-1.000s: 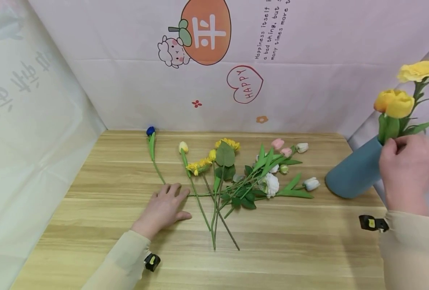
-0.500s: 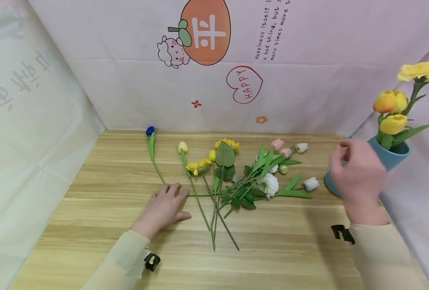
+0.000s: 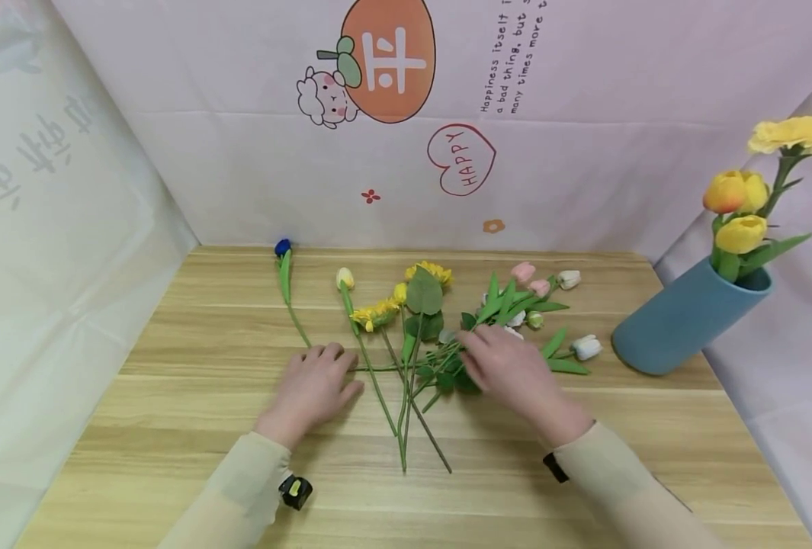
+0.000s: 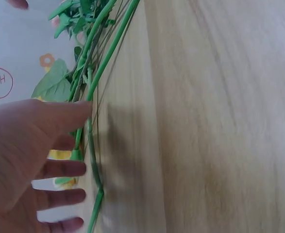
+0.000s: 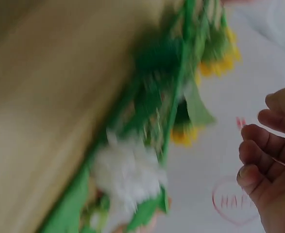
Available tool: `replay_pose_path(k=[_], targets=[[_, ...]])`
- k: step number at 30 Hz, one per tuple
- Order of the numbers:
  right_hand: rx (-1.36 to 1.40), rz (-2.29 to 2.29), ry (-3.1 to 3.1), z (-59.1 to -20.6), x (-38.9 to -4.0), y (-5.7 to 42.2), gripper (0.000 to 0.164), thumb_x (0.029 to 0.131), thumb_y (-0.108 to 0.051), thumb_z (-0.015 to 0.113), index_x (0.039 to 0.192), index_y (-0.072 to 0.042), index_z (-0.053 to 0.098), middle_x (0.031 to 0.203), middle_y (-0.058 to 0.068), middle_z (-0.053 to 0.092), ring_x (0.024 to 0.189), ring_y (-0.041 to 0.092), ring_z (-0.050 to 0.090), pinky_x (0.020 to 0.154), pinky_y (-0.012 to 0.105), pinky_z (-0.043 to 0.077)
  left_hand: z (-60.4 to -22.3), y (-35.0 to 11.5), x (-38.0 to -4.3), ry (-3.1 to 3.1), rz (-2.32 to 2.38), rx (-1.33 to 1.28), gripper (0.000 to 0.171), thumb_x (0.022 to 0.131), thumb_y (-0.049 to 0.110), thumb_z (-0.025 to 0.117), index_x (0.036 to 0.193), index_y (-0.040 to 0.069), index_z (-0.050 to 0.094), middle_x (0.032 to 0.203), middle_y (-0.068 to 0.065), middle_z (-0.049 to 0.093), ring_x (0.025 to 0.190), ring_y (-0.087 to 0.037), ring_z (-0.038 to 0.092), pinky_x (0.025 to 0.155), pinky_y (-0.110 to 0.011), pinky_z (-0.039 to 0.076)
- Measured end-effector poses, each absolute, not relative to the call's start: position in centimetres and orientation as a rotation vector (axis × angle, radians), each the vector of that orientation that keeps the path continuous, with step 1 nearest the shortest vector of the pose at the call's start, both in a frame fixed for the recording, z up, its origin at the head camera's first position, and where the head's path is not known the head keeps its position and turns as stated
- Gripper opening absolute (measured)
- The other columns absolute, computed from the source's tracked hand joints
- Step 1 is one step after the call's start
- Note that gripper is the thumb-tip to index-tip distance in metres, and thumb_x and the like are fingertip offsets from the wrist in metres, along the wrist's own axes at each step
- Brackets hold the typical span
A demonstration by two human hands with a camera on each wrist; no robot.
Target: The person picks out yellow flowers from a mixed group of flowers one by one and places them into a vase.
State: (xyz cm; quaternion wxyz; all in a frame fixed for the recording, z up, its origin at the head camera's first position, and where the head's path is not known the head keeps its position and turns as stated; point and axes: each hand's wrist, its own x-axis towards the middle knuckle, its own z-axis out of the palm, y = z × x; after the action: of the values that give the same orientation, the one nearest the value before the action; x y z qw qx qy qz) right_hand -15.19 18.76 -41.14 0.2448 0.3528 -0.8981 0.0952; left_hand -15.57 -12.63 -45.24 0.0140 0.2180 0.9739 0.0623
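The right hand (image 3: 515, 374) has been leaving the blue vase (image 3: 680, 324) near three o'clock and is now hovering over the loose flowers (image 3: 444, 380) near the centre, its fingers slightly bent, grasping nothing. Yellow tulips (image 3: 742, 234) are standing released in the vase, so that placement is seemingly finished. The left hand (image 3: 312, 393) is lying beside the stems, fingers relaxed. The vase is sitting close to the surface's (image 3: 227, 366) right edge (tightish there); bare wood is stretching toward six o'clock.

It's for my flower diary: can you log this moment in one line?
left hand: open beside green stems | right hand: open over flower pile | blue vase: holds yellow flowers
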Motion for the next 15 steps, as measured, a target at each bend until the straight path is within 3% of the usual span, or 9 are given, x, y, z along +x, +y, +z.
replay_pose_path(k=[5,10,15], targets=[[1.072,0.264,-2.492,-43.1,-14.9,16.5,0.024,0.084,-0.014,0.072,0.105,-0.006,0.065,0.084,0.004,0.06,0.074,0.019,0.059,0.062,0.033,0.056,-45.5,-11.8,-16.0,3.091,0.267,0.711,0.048,0.095,0.043,0.058,0.134,0.016,0.054,0.121,-0.009,0.06,0.111,-0.032,0.052,0.094,-0.053,0.044],[1.136,0.27,-2.561,-44.3,-14.4,15.6,0.028,0.085,-0.018,0.073,0.11,-0.008,0.065,0.089,0.002,0.061,0.079,0.018,0.058,0.066,0.033,0.056,-46.1,-10.9,-16.5,3.063,0.291,0.752,0.04,0.099,0.039,0.052,0.134,0.02,0.057,0.117,-0.006,0.06,0.103,-0.027,0.052,0.09,-0.047,0.046],[1.117,0.256,-2.626,-44.8,-14.0,15.7,0.028,0.087,-0.02,0.071,0.112,-0.01,0.065,0.092,0.001,0.062,0.08,0.017,0.058,0.068,0.033,0.056,-46.8,-10.5,-17.0,3.054,0.462,0.639,0.021,0.095,0.031,0.062,0.107,0.015,0.07,0.099,-0.003,0.06,0.09,-0.022,0.051,0.08,-0.041,0.049]])
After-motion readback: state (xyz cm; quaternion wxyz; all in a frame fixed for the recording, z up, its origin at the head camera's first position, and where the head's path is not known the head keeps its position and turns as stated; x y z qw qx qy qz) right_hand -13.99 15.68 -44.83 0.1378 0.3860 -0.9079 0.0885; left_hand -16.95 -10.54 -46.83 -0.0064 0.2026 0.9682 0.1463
